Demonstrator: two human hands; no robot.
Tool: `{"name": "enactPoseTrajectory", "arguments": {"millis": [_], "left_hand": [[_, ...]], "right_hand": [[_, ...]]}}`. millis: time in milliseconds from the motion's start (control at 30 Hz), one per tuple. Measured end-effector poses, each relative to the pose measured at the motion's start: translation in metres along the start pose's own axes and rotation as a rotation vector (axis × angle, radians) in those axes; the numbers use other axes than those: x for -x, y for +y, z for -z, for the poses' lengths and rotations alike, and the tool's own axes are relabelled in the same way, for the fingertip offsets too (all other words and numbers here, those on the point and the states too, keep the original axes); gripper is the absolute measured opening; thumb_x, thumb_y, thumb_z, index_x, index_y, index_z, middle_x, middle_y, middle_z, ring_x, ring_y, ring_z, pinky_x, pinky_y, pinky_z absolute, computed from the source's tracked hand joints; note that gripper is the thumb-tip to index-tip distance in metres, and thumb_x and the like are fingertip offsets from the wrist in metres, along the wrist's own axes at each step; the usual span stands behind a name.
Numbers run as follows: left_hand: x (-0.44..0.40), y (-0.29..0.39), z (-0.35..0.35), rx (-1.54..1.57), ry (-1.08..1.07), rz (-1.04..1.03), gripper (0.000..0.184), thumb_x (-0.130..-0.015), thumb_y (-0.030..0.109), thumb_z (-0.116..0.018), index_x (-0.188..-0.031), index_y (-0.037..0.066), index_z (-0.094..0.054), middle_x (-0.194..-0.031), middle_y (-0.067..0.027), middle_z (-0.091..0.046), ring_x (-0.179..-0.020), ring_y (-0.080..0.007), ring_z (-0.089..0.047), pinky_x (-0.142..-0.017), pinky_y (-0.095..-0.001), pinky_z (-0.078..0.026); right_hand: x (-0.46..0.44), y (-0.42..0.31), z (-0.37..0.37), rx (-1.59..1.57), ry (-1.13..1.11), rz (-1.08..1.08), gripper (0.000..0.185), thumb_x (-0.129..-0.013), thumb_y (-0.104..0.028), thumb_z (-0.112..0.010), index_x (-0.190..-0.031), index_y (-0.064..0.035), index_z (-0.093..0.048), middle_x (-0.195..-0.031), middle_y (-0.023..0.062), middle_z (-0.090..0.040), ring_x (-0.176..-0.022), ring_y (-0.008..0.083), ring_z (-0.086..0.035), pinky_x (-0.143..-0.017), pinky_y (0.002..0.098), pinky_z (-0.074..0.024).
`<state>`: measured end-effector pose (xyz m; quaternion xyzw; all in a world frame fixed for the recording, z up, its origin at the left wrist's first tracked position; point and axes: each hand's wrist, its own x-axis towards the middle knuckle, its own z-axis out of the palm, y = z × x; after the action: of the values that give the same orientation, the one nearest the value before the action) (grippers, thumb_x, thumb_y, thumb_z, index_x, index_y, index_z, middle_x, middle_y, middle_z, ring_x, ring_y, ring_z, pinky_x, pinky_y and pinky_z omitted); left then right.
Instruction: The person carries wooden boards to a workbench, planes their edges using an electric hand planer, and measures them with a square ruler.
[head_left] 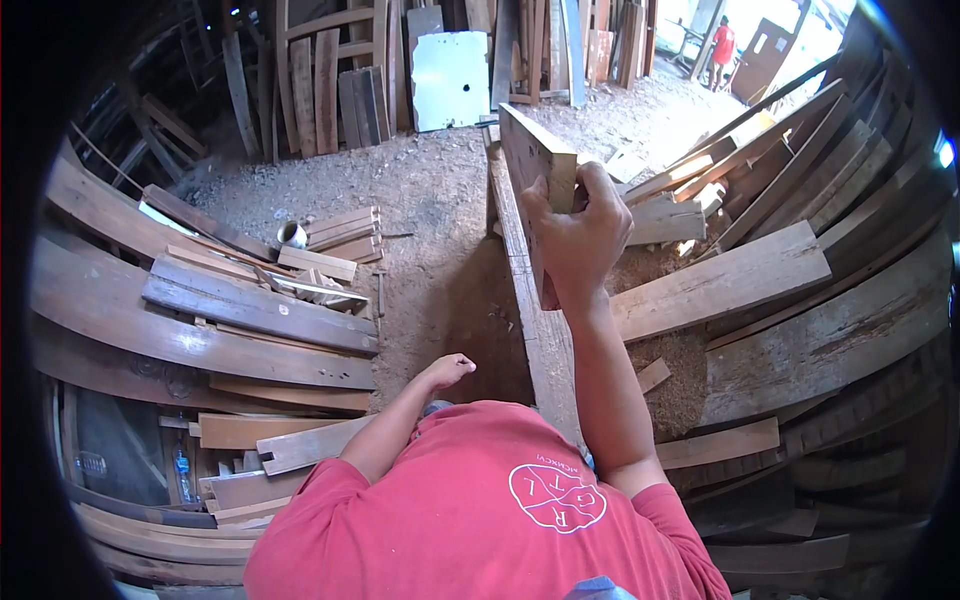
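My right hand is closed around the near end of a wooden board, thumb on its left face and fingers over the other side. The board points away from me, tilted up on edge above a long narrow timber beam. Whether it touches the beam is hidden by my hand and the board itself. My left hand hangs low in front of my body, left of the beam. Its fingers are loosely curled, with nothing visible in them.
Long planks are stacked at left, beside short wood blocks and a round container. More boards lie at right. Timbers and a white panel lean at the back. A person in red stands far off.
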<state>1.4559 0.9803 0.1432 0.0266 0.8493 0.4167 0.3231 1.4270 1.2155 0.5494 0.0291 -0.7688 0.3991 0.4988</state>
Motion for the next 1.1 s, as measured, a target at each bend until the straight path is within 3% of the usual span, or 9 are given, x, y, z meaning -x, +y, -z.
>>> {"name": "enactPoseTrajectory", "arguments": {"millis": [467,667,800,900,967,1100], "left_hand": [[0.02,0.007,0.019,-0.023,-0.035,0.091,0.042,-0.102,0.041,-0.069,-0.127,0.007,-0.072,-0.121,-0.0119,-0.076,-0.112,-0.0219,-0.069,-0.1,-0.0384,-0.052],[0.016,-0.002,0.016,-0.04,-0.02,0.038,0.044,-0.102,0.043,-0.069,-0.127,0.007,-0.073,-0.122,-0.0129,-0.076,-0.113,-0.0239,-0.07,-0.1,-0.0388,-0.053],[0.011,-0.009,0.008,-0.027,-0.02,0.028,0.044,-0.102,0.043,-0.068,-0.125,0.006,-0.074,-0.12,-0.012,-0.076,-0.114,-0.0235,-0.069,-0.101,-0.0379,-0.052],[0.007,0.004,0.004,0.04,-0.102,0.011,0.05,-0.105,0.049,-0.062,-0.133,0.007,-0.07,-0.128,-0.0114,-0.073,-0.121,-0.0258,-0.066,-0.106,-0.0412,-0.05],[0.012,0.03,0.0,0.494,-0.137,0.152,0.064,-0.107,0.057,-0.054,-0.146,0.006,-0.058,-0.14,-0.0144,-0.064,-0.129,-0.0287,-0.06,-0.114,-0.0471,-0.046],[-0.012,0.077,-0.009,0.834,-0.228,0.064,0.079,-0.106,0.065,-0.051,-0.156,0.005,-0.045,-0.146,-0.0182,-0.058,-0.137,-0.0358,-0.055,-0.119,-0.0513,-0.043]], "right_hand": [[0.001,-0.006,-0.006,0.016,-0.006,-0.041,0.027,-0.071,-0.025,-0.082,-0.085,-0.0071,-0.066,-0.08,0.0147,-0.071,-0.069,0.0403,-0.071,-0.064,0.0506,-0.0555],[0.001,-0.005,-0.005,0.033,0.014,-0.022,0.027,-0.07,-0.025,-0.082,-0.085,-0.0081,-0.067,-0.078,0.014,-0.071,-0.07,0.0389,-0.072,-0.064,0.0497,-0.0563],[0.011,-0.004,0.004,0.06,-0.049,-0.065,0.025,-0.078,-0.028,-0.079,-0.086,-0.0081,-0.066,-0.079,0.0137,-0.071,-0.069,0.0379,-0.072,-0.064,0.0493,-0.0568],[0.041,0.016,0.019,0.19,-0.079,0.019,0.029,-0.088,-0.034,-0.076,-0.086,-0.0074,-0.064,-0.077,0.0137,-0.069,-0.064,0.0361,-0.07,-0.06,0.0475,-0.055],[0.075,0.032,0.037,0.237,-0.123,0.039,0.031,-0.09,-0.031,-0.078,-0.082,-0.0063,-0.062,-0.073,0.0134,-0.065,-0.06,0.0349,-0.067,-0.056,0.046,-0.0519],[0.123,0.034,0.097,0.21,-0.095,-0.06,0.032,-0.09,-0.018,-0.08,-0.072,-0.0051,-0.057,-0.066,0.0102,-0.056,-0.053,0.029,-0.056,-0.052,0.0415,-0.0432]]}}
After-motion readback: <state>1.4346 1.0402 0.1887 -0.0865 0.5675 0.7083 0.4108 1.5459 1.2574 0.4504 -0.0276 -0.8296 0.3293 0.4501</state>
